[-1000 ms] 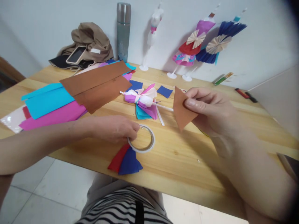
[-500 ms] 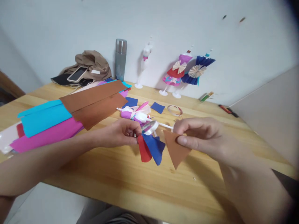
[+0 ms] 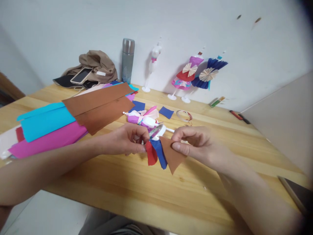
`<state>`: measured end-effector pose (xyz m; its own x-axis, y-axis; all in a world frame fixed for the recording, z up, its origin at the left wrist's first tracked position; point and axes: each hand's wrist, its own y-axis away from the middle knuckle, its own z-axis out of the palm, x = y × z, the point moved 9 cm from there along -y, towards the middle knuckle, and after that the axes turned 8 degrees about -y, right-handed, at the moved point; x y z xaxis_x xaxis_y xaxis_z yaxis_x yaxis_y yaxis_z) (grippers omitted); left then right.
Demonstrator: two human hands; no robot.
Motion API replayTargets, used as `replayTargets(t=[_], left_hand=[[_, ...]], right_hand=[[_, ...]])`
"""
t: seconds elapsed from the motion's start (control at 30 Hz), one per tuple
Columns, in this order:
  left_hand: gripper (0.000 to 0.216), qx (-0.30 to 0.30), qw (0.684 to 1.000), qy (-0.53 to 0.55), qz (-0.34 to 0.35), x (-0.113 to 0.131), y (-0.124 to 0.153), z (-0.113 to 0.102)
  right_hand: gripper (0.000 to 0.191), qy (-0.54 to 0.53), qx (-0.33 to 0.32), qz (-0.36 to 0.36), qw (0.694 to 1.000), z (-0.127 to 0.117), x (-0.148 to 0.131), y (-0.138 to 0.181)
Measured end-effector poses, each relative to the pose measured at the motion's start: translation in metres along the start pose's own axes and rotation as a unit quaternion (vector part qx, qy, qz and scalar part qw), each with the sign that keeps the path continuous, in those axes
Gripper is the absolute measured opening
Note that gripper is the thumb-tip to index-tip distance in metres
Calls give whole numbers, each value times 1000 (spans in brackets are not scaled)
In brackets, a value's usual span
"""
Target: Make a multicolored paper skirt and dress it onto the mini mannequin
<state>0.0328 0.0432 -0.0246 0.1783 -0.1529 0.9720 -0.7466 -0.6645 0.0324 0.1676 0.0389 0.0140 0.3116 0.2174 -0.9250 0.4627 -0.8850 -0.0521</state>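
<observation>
My left hand (image 3: 133,138) is closed, pinching a strip with a red paper piece (image 3: 151,153) and a blue paper piece (image 3: 160,153) hanging from it. Between the thumb and fingers of my right hand (image 3: 193,143) is a brown paper triangle (image 3: 172,155), point down. Its left edge overlaps the blue piece; whether they are joined I cannot tell. Just behind the pieces shows a roll of tape (image 3: 158,131), close to my left fingers. A small white dress form (image 3: 144,118) in purple and pink paper lies on the table beyond my hands.
Brown (image 3: 97,106), cyan and magenta paper sheets are piled at the left. Two dressed forms (image 3: 187,73) and a bare white one (image 3: 155,62) stand along the wall, near a flask (image 3: 127,60). A blue paper square (image 3: 166,112) and a tape ring (image 3: 184,115) lie mid-table.
My right hand has moved left, bringing the brown triangle up against the blue piece and covering part of it. My left hand has stayed nearly in place.
</observation>
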Motion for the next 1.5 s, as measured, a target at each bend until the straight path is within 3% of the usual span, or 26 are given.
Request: replayTargets(t=[0.5, 0.7, 1.03, 1.37, 1.5], left_hand=[[17, 21, 1000, -16, 14, -6, -3, -2], [21, 21, 1000, 11, 4, -9, -4, 2], [22, 23, 1000, 16, -12, -12, -3, 5], [22, -28, 998, 59, -3, -18, -2, 6], [24, -30, 996, 81, -27, -24, 2, 7]], right_hand=[[22, 30, 18, 2, 999, 3, 5, -4], [10, 21, 19, -20, 999, 7, 3, -4], [23, 33, 26, -3, 999, 13, 3, -6], [14, -91, 76, 22, 993, 3, 8, -8], [14, -148, 65, 46, 986, 6, 15, -7]])
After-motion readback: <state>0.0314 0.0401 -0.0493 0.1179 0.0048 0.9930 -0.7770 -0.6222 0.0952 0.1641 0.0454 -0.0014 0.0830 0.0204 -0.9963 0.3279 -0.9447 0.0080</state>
